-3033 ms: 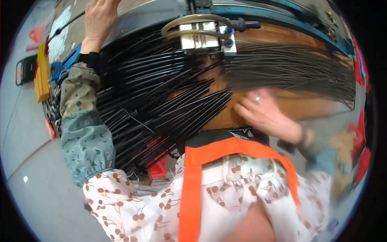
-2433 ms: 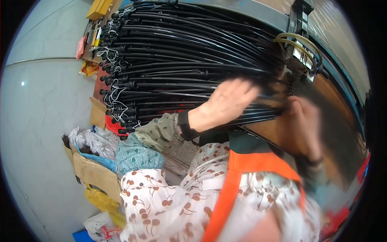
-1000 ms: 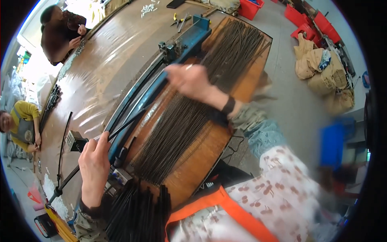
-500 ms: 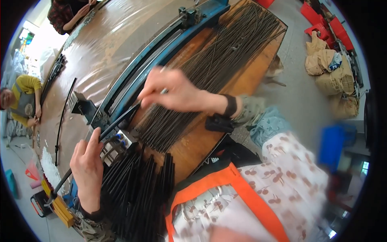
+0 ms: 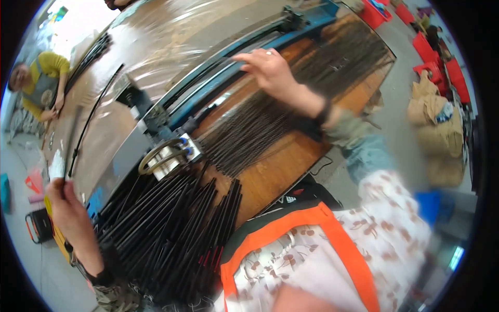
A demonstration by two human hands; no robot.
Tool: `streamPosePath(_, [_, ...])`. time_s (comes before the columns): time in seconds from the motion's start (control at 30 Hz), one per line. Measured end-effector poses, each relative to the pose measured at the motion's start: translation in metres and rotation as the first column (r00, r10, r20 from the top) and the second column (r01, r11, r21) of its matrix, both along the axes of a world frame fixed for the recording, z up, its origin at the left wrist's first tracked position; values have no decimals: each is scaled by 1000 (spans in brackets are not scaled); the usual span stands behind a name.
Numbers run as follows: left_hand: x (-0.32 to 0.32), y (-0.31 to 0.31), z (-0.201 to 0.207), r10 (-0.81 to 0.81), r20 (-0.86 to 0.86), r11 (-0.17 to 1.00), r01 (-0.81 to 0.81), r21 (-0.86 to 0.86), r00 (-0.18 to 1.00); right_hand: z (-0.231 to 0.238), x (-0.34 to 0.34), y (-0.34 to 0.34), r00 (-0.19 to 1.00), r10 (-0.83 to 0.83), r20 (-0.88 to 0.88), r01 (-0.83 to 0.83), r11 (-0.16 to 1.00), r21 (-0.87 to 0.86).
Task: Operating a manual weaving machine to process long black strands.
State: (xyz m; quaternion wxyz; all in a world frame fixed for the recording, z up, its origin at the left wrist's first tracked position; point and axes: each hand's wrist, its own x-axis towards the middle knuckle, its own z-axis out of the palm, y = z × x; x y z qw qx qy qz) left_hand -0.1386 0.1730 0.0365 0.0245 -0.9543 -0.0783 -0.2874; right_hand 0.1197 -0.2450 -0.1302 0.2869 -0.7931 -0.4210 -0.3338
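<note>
The person is apparently moving 1 dark rod (image 5: 73, 136) clear of the clamp block (image 5: 167, 162); it is standing out at the far left, blurred, well apart from the black tubes (image 5: 163, 221). The next move seems to be calling for a firm left grip and for free room around the rod. The left hand (image 5: 74, 216) is gripping the rod with fingers curled in, though blur is hiding the exact hold. The right hand (image 5: 273, 75) is hovering by the blue rail (image 5: 318, 23), half open, fingers loosely extended leftward, and is visibly holding nothing. Beneath its wrist, ridged dark strands (image 5: 254, 136) are lying on a wooden board (image 5: 301, 152).
</note>
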Motion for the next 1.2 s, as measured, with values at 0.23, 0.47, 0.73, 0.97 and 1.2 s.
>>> streamPosePath(0.23, [-10, 1, 25, -109, 150, 993, 102, 54, 983, 52, -14, 132, 657, 503, -561, -432, 862, 265])
streamPosePath(0.47, [-85, 28, 8, 85, 98, 995, -80, -53, 992, 60, -11, 218, 670, 709, -221, -674, 705, 219])
streamPosePath(0.73, [-89, 37, -14, 155, 33, 972, -146, -185, 987, 48, -10, 238, 780, 584, -226, -622, 765, -170])
streamPosePath(0.97, [-79, 38, -22, 147, 0, 976, -145, -165, 989, 61, -11, 232, 769, 623, -141, -632, 775, -27])
streamPosePath(1.2, [-72, 35, -14, 168, -22, 968, -169, -186, 986, 76, -37, 264, 845, 310, -436, -534, 441, -721])
